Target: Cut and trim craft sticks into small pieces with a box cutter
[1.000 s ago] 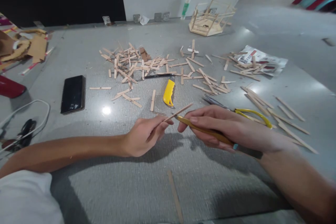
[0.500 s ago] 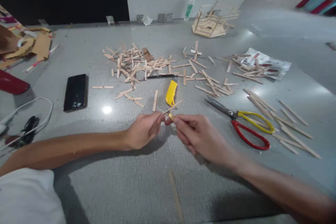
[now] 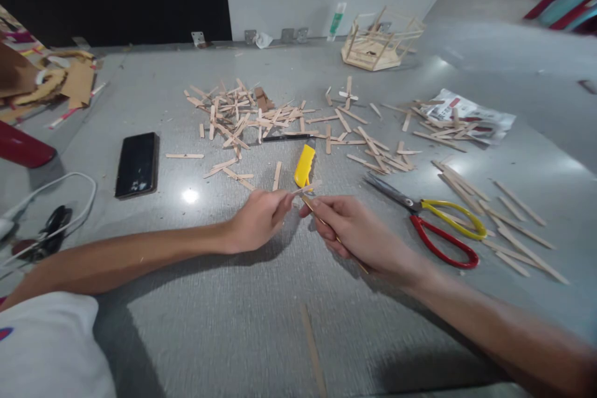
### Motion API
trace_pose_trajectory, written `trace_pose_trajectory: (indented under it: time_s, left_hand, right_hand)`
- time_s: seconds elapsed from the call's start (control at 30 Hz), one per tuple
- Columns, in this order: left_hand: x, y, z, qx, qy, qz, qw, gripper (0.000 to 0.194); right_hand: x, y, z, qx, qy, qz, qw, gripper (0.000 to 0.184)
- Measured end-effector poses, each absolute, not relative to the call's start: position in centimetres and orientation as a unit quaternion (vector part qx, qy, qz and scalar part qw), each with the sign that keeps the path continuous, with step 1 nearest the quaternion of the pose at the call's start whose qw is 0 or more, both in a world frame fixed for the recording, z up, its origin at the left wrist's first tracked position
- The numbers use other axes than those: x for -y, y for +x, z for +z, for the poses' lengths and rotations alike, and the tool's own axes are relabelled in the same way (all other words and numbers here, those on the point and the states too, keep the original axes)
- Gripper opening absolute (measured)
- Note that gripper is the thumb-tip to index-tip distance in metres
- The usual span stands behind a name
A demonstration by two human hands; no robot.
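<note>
My left hand [image 3: 261, 219] is closed, pinching a small wooden craft stick [image 3: 310, 187] that points to the right. Close beside it, my right hand [image 3: 352, 227] is closed around a long, thin gold-brown strip [image 3: 319, 218]. The strip's front end meets or nearly meets the stick, and its rear end shows below my palm; its exact kind I cannot make out. Just beyond the fingertips lies a yellow utility knife [image 3: 305, 165]. A single craft stick [image 3: 277, 175] rests left of the knife.
Cut craft sticks [image 3: 237, 115] are heaped across the table. Scissors [image 3: 413, 205] and longer strips [image 3: 522, 242] lie to the right, a phone [image 3: 137, 165] and a white cable [image 3: 88, 177] to the left. A stick frame [image 3: 373, 59] and a glue tube [image 3: 336, 22] stand at the back.
The gold-brown strip in my right hand has turned, so more of its length shows. The craft stick in my left hand lies flatter, and both hands have shifted slightly.
</note>
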State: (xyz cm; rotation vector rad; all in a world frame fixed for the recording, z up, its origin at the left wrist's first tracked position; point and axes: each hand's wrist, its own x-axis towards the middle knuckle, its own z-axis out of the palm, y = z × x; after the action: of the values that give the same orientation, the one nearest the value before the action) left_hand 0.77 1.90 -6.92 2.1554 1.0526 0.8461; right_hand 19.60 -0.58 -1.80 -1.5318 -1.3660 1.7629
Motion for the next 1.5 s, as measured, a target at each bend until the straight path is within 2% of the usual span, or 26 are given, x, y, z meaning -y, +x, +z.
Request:
trace_pose_trajectory:
  time_s: [0.17,0.33,0.6,0.87,1.03,1.23,1.37,1.47,1.5]
  left_hand:
    - [-2.1,0.6,-7.0,-0.388,0.807,0.326,0.302,0.037]
    - [-2.1,0.5,-6.9,-0.388,0.799,0.318,0.332,0.036]
    - [-2.2,0.7,-7.4,-0.417,0.772,0.333,0.345,0.037]
    - [-2.0,0.6,-7.3,-0.421,0.765,0.334,0.355,0.036]
    - [-2.0,0.7,-7.2,-0.428,0.760,0.328,0.364,0.037]
    - [-2.0,0.7,-7.3,-0.443,0.736,0.347,0.376,0.041]
    - [-1.7,0.5,-7.0,-0.387,0.779,0.338,0.358,0.037]
    - [-1.6,0.6,-7.0,-0.384,0.785,0.335,0.351,0.036]
    - [-1.7,0.6,-7.1,-0.398,0.777,0.343,0.348,0.037]
  right_hand:
    - [-0.5,20.9,-1.1,0.469,-0.510,0.691,0.206,0.037]
    - [-1.8,22.5,-0.6,0.504,-0.484,0.705,0.126,0.041]
    - [0.4,20.7,-1.5,0.563,-0.562,0.582,0.169,0.039]
    - [1.2,20.8,-0.3,0.516,-0.572,0.614,0.168,0.040]
    - [1.6,20.9,-0.3,0.539,-0.575,0.600,0.137,0.040]
    - [-0.2,22.7,0.4,0.645,-0.571,0.497,0.104,0.033]
    - [-4.5,26.7,1.2,0.647,-0.503,0.573,0.006,0.042]
    - [-5.8,27.6,0.9,0.617,-0.477,0.625,-0.030,0.044]
    - [-5.4,27.0,0.6,0.605,-0.474,0.639,-0.015,0.043]
